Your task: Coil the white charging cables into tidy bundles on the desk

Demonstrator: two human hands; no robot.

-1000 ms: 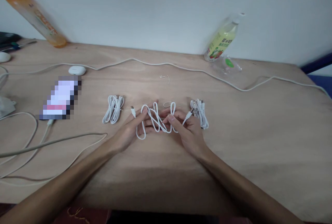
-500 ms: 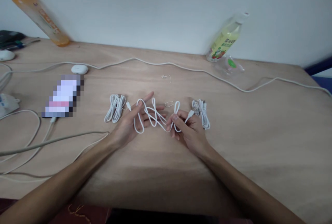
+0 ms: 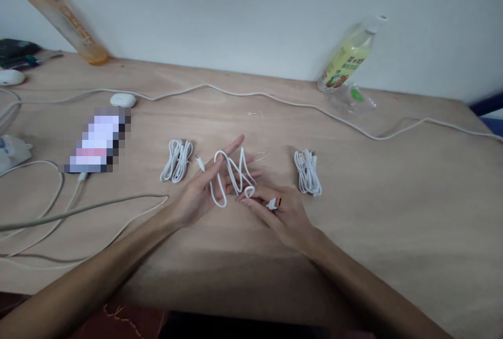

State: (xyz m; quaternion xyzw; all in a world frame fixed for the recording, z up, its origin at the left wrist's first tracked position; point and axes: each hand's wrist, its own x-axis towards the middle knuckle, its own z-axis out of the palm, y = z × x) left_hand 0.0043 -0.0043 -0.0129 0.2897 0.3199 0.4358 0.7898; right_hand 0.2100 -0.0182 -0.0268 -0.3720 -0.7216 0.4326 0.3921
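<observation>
A loose white cable [image 3: 231, 176] lies in several loops across my left hand [image 3: 204, 192], whose fingers are stretched out flat over the wooden table [image 3: 251, 276]. My right hand [image 3: 281, 216] pinches the cable just right of the loops, and the cable's plug with an orange tip [image 3: 274, 203] sticks up between its fingers. The other plug [image 3: 200, 162] hangs off the left side of my left hand. A coiled white cable [image 3: 176, 160] rests left of my hands. A second coiled white cable [image 3: 308, 172] rests to the right.
A phone [image 3: 96, 142] with a cord lies at the left, a white earbud case [image 3: 122, 100] behind it. A long white cord [image 3: 275, 102] crosses the table's back. A yellow-green bottle [image 3: 346, 58] stands back right, an orange bottle [image 3: 58, 11] back left. More cords trail at the left.
My right hand has drawn back toward me and left, away from the right coil, bringing the plug end with it. The loops have bunched tighter on my left hand.
</observation>
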